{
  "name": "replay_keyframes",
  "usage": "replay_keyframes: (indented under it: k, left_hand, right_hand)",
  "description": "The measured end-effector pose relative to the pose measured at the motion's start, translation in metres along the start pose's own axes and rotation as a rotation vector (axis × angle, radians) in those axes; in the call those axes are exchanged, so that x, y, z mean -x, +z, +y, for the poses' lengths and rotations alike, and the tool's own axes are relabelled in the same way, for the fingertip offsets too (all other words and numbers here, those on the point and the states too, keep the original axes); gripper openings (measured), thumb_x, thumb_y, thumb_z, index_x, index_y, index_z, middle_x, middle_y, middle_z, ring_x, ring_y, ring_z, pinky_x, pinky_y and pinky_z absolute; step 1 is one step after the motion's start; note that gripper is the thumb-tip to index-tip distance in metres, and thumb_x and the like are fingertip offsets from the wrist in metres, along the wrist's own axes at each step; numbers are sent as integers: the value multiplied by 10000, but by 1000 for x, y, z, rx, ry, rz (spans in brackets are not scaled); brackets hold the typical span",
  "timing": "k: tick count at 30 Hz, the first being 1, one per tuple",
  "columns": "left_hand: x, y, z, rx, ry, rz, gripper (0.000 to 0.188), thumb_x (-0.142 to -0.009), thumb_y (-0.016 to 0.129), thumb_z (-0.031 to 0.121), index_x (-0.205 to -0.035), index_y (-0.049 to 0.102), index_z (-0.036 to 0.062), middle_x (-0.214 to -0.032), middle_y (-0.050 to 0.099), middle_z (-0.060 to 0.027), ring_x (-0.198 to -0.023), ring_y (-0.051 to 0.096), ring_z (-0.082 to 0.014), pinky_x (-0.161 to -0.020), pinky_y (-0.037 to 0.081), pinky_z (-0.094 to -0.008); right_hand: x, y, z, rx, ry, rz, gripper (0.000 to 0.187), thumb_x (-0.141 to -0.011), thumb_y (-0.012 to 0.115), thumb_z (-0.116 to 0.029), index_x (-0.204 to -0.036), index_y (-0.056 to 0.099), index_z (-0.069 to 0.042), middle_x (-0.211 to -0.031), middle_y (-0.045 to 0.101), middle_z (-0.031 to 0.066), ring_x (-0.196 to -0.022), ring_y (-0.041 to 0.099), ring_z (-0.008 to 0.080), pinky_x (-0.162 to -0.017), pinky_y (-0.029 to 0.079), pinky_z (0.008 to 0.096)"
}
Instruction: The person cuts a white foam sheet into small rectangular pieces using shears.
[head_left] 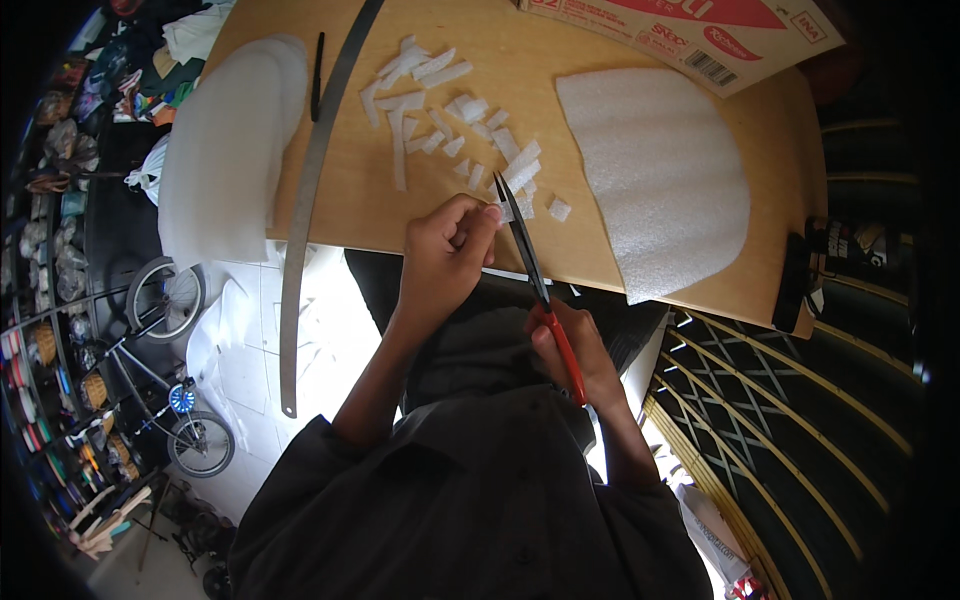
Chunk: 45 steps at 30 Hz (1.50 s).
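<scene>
hands [447, 245] hold scissors [533, 264] and, apparently, white foam [505, 212]

There are two hands [450, 242] [592, 350], one pair of scissors [535, 270], one ruler [308, 190], one pen [318, 78], and one box [690, 40] at one o'clock.

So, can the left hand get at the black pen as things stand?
Probably, with a stretch: only loose foam scraps and the flat metal strip lie before the pen, but the left hand pinches a foam piece.
</scene>
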<state>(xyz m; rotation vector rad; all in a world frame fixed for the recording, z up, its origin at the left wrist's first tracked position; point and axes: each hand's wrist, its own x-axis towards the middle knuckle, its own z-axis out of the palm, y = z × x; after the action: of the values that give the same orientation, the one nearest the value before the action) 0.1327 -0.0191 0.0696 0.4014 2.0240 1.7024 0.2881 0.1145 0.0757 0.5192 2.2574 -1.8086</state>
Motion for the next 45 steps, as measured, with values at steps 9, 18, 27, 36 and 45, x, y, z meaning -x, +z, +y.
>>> replay_keyframes:
  k: [9, 18, 27, 36, 45]
  left_hand:
    - [3, 11, -1, 81, -16, 88, 221, -983, 607, 140, -845, 631, -31, -612, 596, -11, -545, 548, -34, -503, 403, -213]
    - [4, 10, -1, -26, 49, 63, 210, -977, 615, 144, -849, 630, -21, -600, 599, -26, -528, 553, -37, -482, 396, -217]
    - [1, 1, -5, -121, 80, -32, 214, -988, 582, 138, -833, 613, -6, -573, 525, 6, -527, 449, -29, -499, 342, -219]
    - [4, -6, -6, -240, 71, -224, 174, -956, 609, 118, -915, 687, -32, -705, 669, -52, -654, 566, -57, -593, 436, -246]
    - [-26, -33, -6, -579, 405, 197, 190, -891, 703, 178, -916, 707, -11, -700, 605, -141, -545, 528, -246, -556, 442, -359]
  right_hand:
    - [1, 1, -1, -4, 27, -27, 317, -907, 658, -268, -872, 564, 33, -639, 593, 199, -647, 644, 400, -623, 486, 440]
    - [4, 5, 2, 17, 53, -15, 321, -912, 673, -281, -865, 572, 20, -630, 586, 195, -617, 632, 392, -598, 471, 435]
    - [4, 11, 8, -11, 134, 0, 375, -937, 667, -320, -777, 577, 7, -561, 554, 161, -505, 592, 317, -516, 435, 397]
    - [-9, 0, 4, -130, 23, 17, 532, -1026, 444, -483, -874, 518, 22, -598, 493, 25, -419, 452, 80, -365, 344, 241]
    - [-13, -18, -10, -174, 52, 15, 473, -1033, 447, -454, -1019, 467, 18, -775, 495, 50, -457, 427, 66, -376, 326, 219]
